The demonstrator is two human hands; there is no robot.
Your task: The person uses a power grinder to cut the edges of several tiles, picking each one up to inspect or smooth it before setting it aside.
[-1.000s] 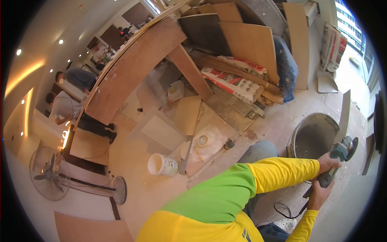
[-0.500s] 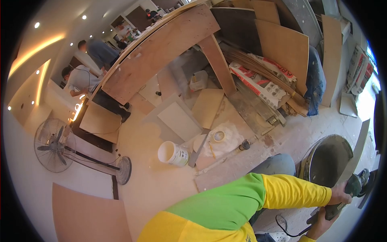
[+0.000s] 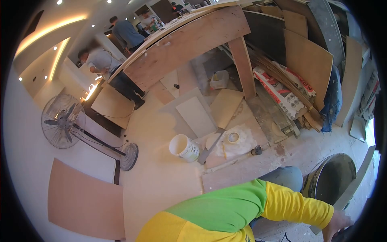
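Note:
My left hand point(image 3: 338, 222) is at the lower right, at the end of a yellow sleeve point(image 3: 300, 203). Its fingers close on a dark power tool point(image 3: 343, 234), which looks like an angle grinder and is mostly lost in the dark rim of the view. A long grey strip point(image 3: 355, 183) runs behind the hand, its lower end beside the wrist. Close by stands a large dark bucket point(image 3: 335, 177) with a dirty rim. My right hand is out of sight.
A white bucket point(image 3: 184, 148), a tub on plastic point(image 3: 233, 138) and loose boards point(image 3: 196, 117) lie on the floor. A workbench point(image 3: 189, 44) stands beyond, with several people around it. A standing fan point(image 3: 62, 121) is at left; sheets and wood strips point(image 3: 278, 80) lean at right.
The view has shifted, so the room sits lower and further right. My left hand and the tool have moved down toward the corner. My right hand has gone out of view.

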